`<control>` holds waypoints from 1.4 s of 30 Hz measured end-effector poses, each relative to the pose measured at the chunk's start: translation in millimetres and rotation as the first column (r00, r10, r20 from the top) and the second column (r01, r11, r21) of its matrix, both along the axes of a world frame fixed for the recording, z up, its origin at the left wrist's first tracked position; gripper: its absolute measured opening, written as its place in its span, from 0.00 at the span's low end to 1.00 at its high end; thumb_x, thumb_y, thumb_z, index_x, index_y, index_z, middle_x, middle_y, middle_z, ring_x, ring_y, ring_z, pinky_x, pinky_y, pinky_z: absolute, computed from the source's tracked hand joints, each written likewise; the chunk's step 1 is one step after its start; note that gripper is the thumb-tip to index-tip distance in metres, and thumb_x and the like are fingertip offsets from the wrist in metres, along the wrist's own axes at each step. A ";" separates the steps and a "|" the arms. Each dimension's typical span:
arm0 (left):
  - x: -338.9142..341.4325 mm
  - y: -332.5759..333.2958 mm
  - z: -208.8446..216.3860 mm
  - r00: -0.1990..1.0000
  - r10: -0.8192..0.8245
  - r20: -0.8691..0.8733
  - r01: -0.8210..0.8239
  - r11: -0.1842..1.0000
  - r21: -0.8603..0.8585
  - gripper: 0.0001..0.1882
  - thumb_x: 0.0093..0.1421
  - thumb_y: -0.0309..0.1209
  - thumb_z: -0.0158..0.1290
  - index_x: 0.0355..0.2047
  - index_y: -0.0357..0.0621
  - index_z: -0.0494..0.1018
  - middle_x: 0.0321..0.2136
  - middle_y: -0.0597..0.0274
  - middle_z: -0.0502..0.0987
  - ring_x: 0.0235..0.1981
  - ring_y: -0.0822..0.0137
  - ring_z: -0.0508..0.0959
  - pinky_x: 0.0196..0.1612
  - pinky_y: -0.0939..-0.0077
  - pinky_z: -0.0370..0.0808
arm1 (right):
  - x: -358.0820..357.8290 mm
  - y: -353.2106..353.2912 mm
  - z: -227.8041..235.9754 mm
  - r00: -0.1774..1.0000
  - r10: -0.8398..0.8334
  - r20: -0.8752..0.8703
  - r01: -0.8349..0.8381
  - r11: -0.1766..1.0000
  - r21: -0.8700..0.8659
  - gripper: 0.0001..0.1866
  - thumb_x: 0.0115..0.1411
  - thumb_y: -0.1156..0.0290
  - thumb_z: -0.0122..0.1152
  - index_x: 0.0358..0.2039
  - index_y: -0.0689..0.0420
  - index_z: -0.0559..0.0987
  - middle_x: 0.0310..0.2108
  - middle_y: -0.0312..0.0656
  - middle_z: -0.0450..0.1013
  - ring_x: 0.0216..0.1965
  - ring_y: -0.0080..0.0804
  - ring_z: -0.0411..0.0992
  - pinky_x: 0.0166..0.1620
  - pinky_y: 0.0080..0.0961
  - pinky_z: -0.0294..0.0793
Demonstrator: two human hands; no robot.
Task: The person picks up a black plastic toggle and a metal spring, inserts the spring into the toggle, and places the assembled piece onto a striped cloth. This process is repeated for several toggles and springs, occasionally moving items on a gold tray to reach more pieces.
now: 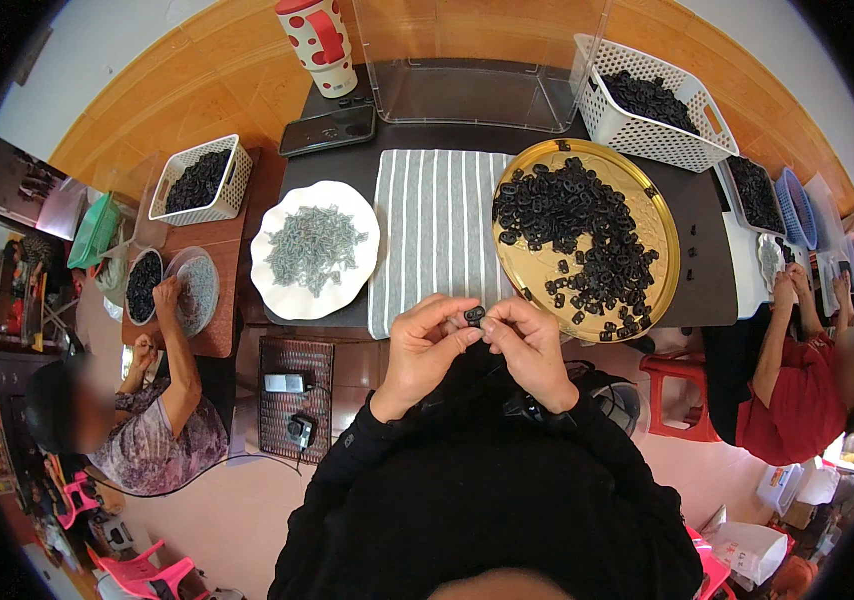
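Note:
Between the thumb and forefinger of my left hand [427, 343] is a small black plastic piece [474, 315] with a rounded outline. My right hand [529, 348] is pinched closed right beside it, fingertips at the piece's edge; whatever they hold is too small to make out. Both hands are at the front edge of a grey-and-white striped cloth [437, 230]. To the right, a round gold tray [652, 190] bears a heap of similar black pieces [572, 215]. On the left, a white wavy-edged plate [269, 215] carries a pile of small silvery parts [315, 245].
Behind the cloth are a dark phone [328, 131], a spotted tumbler [319, 45] and a clear plastic box [477, 95]. A white basket [647, 125] of black pieces stands back right. Co-workers sit at the left [162, 430] and right [797, 385]. A red stool [677, 390] is nearby.

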State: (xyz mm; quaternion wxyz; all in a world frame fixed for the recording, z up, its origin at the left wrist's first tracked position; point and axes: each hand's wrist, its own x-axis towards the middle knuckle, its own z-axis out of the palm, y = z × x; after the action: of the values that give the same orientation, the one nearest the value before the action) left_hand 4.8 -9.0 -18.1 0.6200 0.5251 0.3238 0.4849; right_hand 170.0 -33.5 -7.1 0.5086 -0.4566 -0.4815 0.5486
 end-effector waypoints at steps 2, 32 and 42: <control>0.5 0.1 0.1 1.000 -0.002 0.009 0.002 1.000 0.006 0.18 0.54 0.14 0.57 0.47 0.36 0.75 0.34 0.65 0.74 0.31 0.78 0.75 0.31 0.87 0.72 | -0.4 -0.5 -1.0 1.000 -0.008 -0.017 0.008 1.000 0.013 0.05 0.63 0.76 0.55 0.30 0.63 0.75 0.24 0.32 0.69 0.25 0.15 0.66 0.29 0.13 0.65; 10.9 -15.4 5.7 0.994 0.084 -0.073 -0.075 0.990 0.119 0.16 0.58 0.18 0.54 0.48 0.35 0.75 0.30 0.66 0.71 0.28 0.78 0.72 0.28 0.88 0.67 | -17.5 -10.2 -11.1 0.970 -0.242 0.029 0.203 0.867 0.456 0.10 0.60 0.85 0.55 0.43 0.66 0.75 0.33 0.41 0.70 0.32 0.23 0.70 0.35 0.18 0.71; 9.2 -13.7 8.7 0.995 0.086 -0.050 -0.077 0.984 0.162 0.16 0.58 0.16 0.54 0.48 0.35 0.75 0.29 0.66 0.71 0.27 0.78 0.71 0.29 0.87 0.68 | -23.7 -14.4 -13.0 0.973 -0.221 -0.061 0.224 0.865 0.450 0.10 0.62 0.85 0.52 0.44 0.68 0.73 0.36 0.42 0.69 0.33 0.25 0.70 0.37 0.19 0.72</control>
State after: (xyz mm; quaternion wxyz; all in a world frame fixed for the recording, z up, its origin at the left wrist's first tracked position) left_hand 14.0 -22.7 -9.4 0.5459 0.5730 0.3225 0.5192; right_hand 146.3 -47.9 -20.1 0.6627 -0.3756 -0.5384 0.3604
